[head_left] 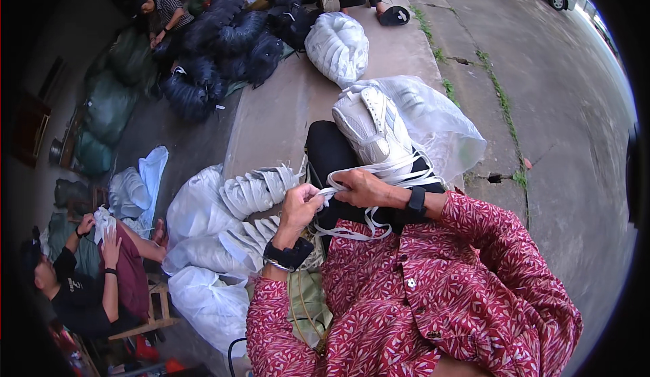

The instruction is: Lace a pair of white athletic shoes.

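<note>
A white sports shoe [369,128] rests on my black-trousered knee [325,152]. White flat laces [379,172] run from it toward my hands. My left hand [301,204] pinches the lace ends, fingers closed around them. My right hand [362,189] grips the same bundle of laces just beside the left, the two hands touching. Loose lace loops hang below my hands over my red patterned shirt [420,296]. Both wrists carry black bands.
White shoe uppers [254,191] lie stacked left of my knee among clear plastic bags [203,296]. A bagged white bundle [337,46] and black bundles [217,45] sit ahead. A person [101,275] sits at lower left, another [162,14] at upper left. Concrete road lies right.
</note>
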`<state>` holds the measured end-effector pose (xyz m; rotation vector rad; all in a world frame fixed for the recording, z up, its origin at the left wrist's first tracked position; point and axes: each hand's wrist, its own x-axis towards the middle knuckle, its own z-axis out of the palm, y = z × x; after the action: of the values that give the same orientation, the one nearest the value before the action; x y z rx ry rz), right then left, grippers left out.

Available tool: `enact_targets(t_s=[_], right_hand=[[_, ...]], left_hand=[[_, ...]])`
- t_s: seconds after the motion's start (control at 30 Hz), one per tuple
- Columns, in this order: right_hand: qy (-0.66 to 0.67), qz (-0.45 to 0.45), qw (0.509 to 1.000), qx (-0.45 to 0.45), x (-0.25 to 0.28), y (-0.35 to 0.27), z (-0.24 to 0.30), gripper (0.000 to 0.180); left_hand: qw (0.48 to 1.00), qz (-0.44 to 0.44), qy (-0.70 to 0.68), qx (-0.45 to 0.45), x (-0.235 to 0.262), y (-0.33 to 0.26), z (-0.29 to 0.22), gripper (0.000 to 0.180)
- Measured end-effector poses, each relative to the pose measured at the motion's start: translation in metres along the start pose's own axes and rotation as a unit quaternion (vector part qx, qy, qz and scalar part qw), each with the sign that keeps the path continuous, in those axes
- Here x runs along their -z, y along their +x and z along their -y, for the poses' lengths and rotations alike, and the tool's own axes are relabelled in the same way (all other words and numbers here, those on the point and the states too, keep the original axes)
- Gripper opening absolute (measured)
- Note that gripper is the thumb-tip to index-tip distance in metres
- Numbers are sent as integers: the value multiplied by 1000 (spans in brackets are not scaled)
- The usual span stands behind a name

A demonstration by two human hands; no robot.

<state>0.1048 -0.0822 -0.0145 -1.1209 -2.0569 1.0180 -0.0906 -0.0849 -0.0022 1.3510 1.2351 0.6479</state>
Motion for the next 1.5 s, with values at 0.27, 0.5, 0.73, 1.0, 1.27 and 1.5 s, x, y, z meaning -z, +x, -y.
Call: enact_targets(t_s=[0.27,0.5,0.73,1.0,1.27,1.5], right_hand=[[177,11,978,-109,0,-2,-16,12],[252,-8,960,-120,-5,-5,-20,9],[231,-26,967,-109,-2,-9,-17,7],[230,-24,966,-113,-1,-11,-13,7],[237,-36,966,-93,-3,-12,-11,7],[215,-48,970,-99,-3,-14,-6,6]], left_hand=[[983,66,141,-95,8,-10,-15,14],[911,274,250,-182,-19,-33,-33,21],[957,-88,253,-108,-6,-11,-9,10],[953,-159,222,-131,-19,3,10,14],[957,-158,192,-151,-12,11,22,12],[998,27,-20,48,5,5,8,8]])
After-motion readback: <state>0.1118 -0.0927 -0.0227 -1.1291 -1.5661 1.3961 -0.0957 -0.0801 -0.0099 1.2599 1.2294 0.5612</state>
